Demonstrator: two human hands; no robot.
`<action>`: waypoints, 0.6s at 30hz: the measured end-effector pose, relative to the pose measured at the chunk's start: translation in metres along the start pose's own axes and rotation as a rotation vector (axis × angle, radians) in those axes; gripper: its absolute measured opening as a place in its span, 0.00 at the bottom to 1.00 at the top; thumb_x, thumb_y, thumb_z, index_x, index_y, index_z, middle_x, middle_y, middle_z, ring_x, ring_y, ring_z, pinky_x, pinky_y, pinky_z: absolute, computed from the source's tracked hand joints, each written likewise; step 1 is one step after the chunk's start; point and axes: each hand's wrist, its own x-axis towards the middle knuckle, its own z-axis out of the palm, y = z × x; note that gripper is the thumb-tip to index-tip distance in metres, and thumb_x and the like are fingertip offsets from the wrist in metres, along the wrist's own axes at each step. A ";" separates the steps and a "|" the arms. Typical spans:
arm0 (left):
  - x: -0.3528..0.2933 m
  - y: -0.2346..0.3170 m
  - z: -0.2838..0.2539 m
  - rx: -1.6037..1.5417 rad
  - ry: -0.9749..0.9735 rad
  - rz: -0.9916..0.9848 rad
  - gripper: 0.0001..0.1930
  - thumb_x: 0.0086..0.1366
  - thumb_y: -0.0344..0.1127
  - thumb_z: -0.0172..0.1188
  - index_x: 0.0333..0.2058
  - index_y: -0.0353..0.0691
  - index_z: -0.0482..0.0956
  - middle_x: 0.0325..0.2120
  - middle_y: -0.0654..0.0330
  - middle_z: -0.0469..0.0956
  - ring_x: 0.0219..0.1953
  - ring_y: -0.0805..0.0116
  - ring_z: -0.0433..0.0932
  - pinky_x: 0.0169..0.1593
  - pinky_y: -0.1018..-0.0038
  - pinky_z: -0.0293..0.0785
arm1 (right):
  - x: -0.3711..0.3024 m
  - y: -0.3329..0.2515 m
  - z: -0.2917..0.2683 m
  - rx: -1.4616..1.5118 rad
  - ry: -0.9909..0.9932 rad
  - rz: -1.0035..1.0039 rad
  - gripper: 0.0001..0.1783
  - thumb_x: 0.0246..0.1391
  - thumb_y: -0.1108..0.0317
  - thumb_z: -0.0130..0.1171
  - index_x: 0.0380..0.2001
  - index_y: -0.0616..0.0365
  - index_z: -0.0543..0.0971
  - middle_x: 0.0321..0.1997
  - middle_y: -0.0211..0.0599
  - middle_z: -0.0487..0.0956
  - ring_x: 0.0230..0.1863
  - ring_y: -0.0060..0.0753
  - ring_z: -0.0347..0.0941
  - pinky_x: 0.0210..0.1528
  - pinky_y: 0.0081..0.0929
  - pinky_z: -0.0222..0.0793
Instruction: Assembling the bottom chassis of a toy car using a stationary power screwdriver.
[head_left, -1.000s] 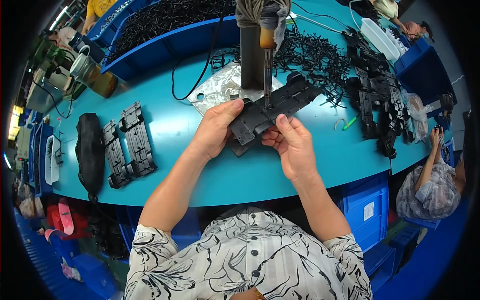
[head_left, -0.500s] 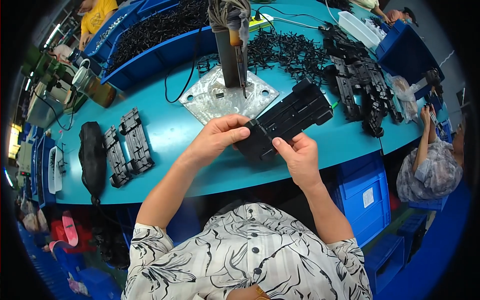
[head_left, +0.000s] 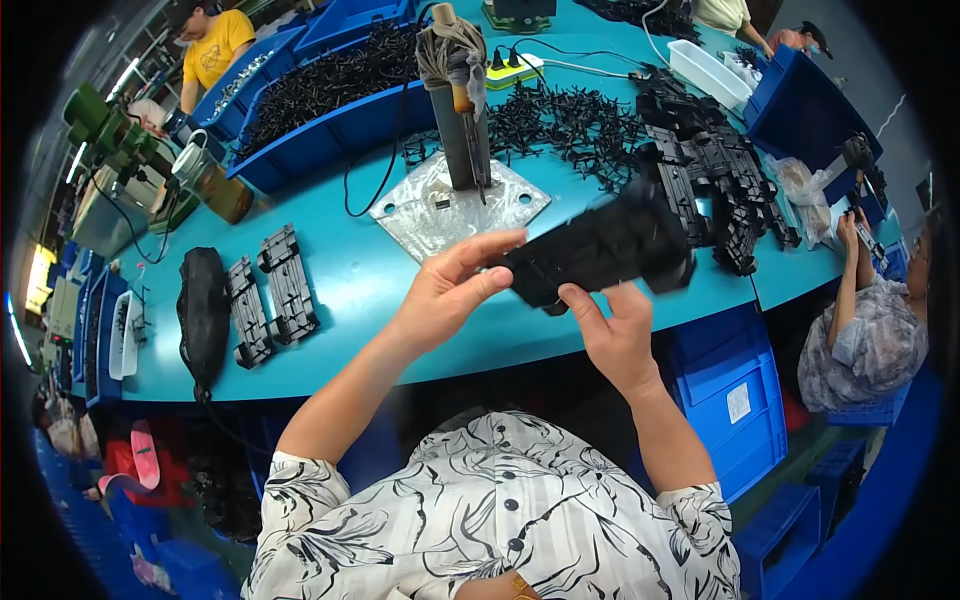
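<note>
Between my hands is a black moulded plastic chassis (head_left: 590, 250), tilted above the table's near edge, its right end smeared by motion. My left hand (head_left: 455, 285) is closed on its left end, thumb on the upper face. My right hand (head_left: 618, 335) pinches its near edge, with the thumb showing and the other fingers partly hidden beneath. Just beyond the chassis stands a soldering iron (head_left: 465, 110), hung tip down against a grey post on a scuffed metal base plate (head_left: 400, 230).
Two similar chassis (head_left: 287, 285) lie left beside a black cloth-wrapped bundle (head_left: 203, 320). A blue bin (head_left: 290, 150) holds many small black parts; more parts (head_left: 570, 125) lie loose behind the post. Stacked chassis (head_left: 715, 170) sit to the right. Co-workers are at far left and right.
The chassis has turned and tipped in my hands, its right end swinging down and to the right. Both hands have shifted slightly, still gripping it. The whole view has moved a little.
</note>
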 end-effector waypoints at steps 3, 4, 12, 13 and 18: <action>-0.006 0.007 0.013 -0.180 0.220 -0.156 0.25 0.63 0.33 0.57 0.57 0.33 0.64 0.46 0.56 0.75 0.47 0.70 0.74 0.51 0.73 0.71 | 0.006 0.000 -0.009 -0.288 0.079 -0.407 0.15 0.40 0.82 0.61 0.37 0.61 0.79 0.42 0.42 0.77 0.41 0.40 0.75 0.43 0.28 0.70; -0.005 0.004 0.010 -0.176 0.219 -0.151 0.25 0.63 0.33 0.57 0.57 0.33 0.64 0.46 0.56 0.75 0.47 0.70 0.74 0.51 0.73 0.71 | 0.003 0.003 -0.006 -0.300 0.115 -0.434 0.17 0.37 0.84 0.59 0.35 0.60 0.80 0.42 0.43 0.78 0.41 0.42 0.75 0.43 0.29 0.70; -0.005 -0.007 0.032 -0.589 0.239 -0.270 0.10 0.67 0.35 0.52 0.43 0.37 0.72 0.39 0.59 0.78 0.38 0.73 0.78 0.43 0.74 0.76 | -0.023 0.012 0.002 -0.182 -0.025 -0.491 0.14 0.38 0.87 0.57 0.31 0.60 0.81 0.43 0.40 0.78 0.44 0.41 0.75 0.46 0.29 0.70; -0.006 -0.009 0.036 -0.579 0.235 -0.208 0.09 0.67 0.34 0.52 0.42 0.36 0.72 0.38 0.59 0.78 0.38 0.73 0.78 0.43 0.74 0.77 | -0.026 0.014 0.002 -0.108 -0.042 -0.452 0.13 0.42 0.86 0.56 0.32 0.60 0.80 0.43 0.40 0.78 0.43 0.38 0.75 0.45 0.27 0.70; -0.023 -0.011 0.049 -0.564 0.262 -0.116 0.09 0.66 0.31 0.53 0.42 0.34 0.72 0.36 0.59 0.78 0.37 0.73 0.78 0.42 0.74 0.77 | -0.022 -0.002 0.017 0.186 0.347 0.086 0.04 0.55 0.77 0.55 0.34 0.64 0.77 0.32 0.30 0.77 0.32 0.20 0.69 0.36 0.18 0.65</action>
